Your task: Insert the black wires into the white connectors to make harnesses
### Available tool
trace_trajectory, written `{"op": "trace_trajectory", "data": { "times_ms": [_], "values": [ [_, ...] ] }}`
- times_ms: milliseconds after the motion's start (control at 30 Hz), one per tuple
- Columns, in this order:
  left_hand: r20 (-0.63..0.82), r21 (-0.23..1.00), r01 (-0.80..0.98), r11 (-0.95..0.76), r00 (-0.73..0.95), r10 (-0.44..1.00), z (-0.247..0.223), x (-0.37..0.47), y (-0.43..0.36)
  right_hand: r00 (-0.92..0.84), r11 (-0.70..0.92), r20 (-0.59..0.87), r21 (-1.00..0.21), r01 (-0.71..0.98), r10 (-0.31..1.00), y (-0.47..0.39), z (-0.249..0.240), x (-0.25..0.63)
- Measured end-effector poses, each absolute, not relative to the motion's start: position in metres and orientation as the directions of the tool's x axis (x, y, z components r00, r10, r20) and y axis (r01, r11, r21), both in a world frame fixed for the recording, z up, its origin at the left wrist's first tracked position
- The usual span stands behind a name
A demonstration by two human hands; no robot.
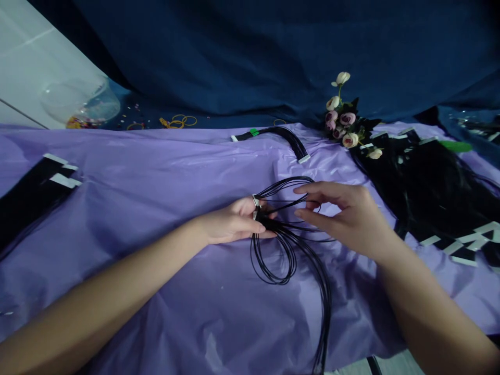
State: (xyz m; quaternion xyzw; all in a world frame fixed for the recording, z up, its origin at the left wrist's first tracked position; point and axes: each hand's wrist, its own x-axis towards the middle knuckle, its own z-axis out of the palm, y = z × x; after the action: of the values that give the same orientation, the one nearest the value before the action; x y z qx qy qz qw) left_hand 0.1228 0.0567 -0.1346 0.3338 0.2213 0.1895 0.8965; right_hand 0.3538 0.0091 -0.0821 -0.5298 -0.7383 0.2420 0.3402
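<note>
My left hand (238,221) pinches a black wire harness (324,291) at its small white connector (256,202). From there the thin wires fan out to the right, one bunch looping below the fingers and a longer one trailing down toward the front edge. Just right of it, my right hand (339,213) hovers beside the upper wires with thumb and index finger apart. A few strands pass by those fingertips; no firm grip on them shows. Behind both hands lies a short black cable (283,136) with white end connectors and a green tag.
Purple sheeting (156,177) covers the table. Black cable bundles with white connectors lie at the left (35,190) and in a large pile at the right (433,187). Artificial flowers (346,120) stand at the back. Behind the sheeting are yellow rubber bands (177,121) and a tipped clear tub (88,101).
</note>
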Motion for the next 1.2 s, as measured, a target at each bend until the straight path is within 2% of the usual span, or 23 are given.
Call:
{"op": "trace_trajectory", "data": {
  "times_ms": [133,200,400,533,667,867,1000,1067,1133,1200],
  "values": [
    [-0.281,0.684,-0.202,0.701,0.814,0.509,-0.135,0.122,0.056,-0.212,0.168,0.058,-0.821,0.546,0.975,0.008,-0.078,0.372],
    [-0.280,0.688,-0.208,0.695,0.807,0.520,-0.135,0.122,0.056,-0.193,0.119,0.024,-0.858,0.500,0.981,0.008,-0.078,0.376],
    [-0.267,0.698,-0.198,0.688,0.820,0.507,-0.136,0.122,0.056,0.038,0.168,0.195,-0.916,0.363,0.980,0.013,-0.082,0.369],
    [-0.255,0.677,-0.200,0.708,0.839,0.480,-0.135,0.122,0.057,0.137,0.225,0.312,-0.870,0.439,0.940,0.023,-0.097,0.364],
    [-0.247,0.649,-0.179,0.739,0.869,0.428,-0.135,0.122,0.059,0.106,0.268,0.377,-0.803,0.532,0.920,0.034,-0.111,0.363],
    [-0.240,0.645,-0.232,0.728,0.843,0.481,-0.134,0.120,0.059,0.019,0.316,0.404,-0.744,0.589,0.915,0.024,-0.096,0.368],
    [-0.258,0.665,-0.231,0.710,0.821,0.510,-0.133,0.121,0.058,-0.067,0.485,0.548,-0.671,0.561,0.834,0.007,-0.080,0.366],
    [-0.264,0.669,-0.212,0.712,0.828,0.494,-0.134,0.120,0.058,-0.219,0.525,0.494,-0.651,0.548,0.841,0.002,-0.079,0.362],
    [-0.252,0.670,-0.208,0.712,0.839,0.482,-0.135,0.120,0.059,-0.365,0.478,0.314,-0.657,0.582,0.876,0.001,-0.083,0.355],
    [-0.249,0.668,-0.211,0.713,0.840,0.482,-0.136,0.119,0.059,-0.430,0.399,0.128,-0.663,0.634,0.894,0.002,-0.089,0.348]
  ]
}}
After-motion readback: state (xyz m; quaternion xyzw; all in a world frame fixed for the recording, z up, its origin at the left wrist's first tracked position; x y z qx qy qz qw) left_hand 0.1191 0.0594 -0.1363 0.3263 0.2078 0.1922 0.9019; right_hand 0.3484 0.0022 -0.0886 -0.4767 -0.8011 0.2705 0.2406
